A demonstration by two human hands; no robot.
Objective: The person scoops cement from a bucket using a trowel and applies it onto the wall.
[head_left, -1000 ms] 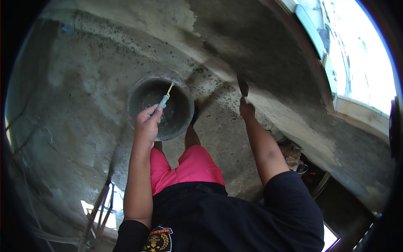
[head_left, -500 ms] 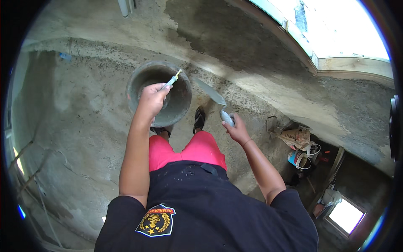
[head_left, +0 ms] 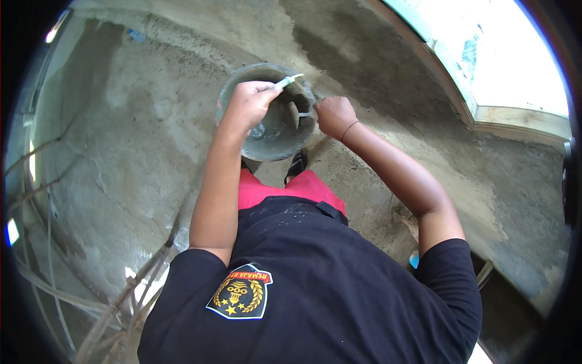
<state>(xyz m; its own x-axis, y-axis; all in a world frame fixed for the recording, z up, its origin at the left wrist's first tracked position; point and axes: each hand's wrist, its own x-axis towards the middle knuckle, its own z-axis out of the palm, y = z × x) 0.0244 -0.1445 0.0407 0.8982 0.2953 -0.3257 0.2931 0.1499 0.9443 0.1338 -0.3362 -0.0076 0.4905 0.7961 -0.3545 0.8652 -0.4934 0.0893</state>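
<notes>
A large grey plastic tub stands on the concrete floor at my feet. My left hand is closed on a slim tool with a pale handle and thin yellowish end, held over the tub's far rim. My right hand is closed on a trowel's handle at the tub's right edge, and the trowel's blade reaches into the tub. The bottom of the tub looks grey and smeared, partly hidden by my left hand.
Wooden poles and pale tubing run along the lower left. A bright window with a wooden frame is at upper right. A small blue object lies at upper left. A dark opening lies at lower right, behind my right arm.
My right hand has swung up and left, bringing the trowel into the tub. My left hand has risen with its tool. The view has shifted, with the tub higher in the picture.
</notes>
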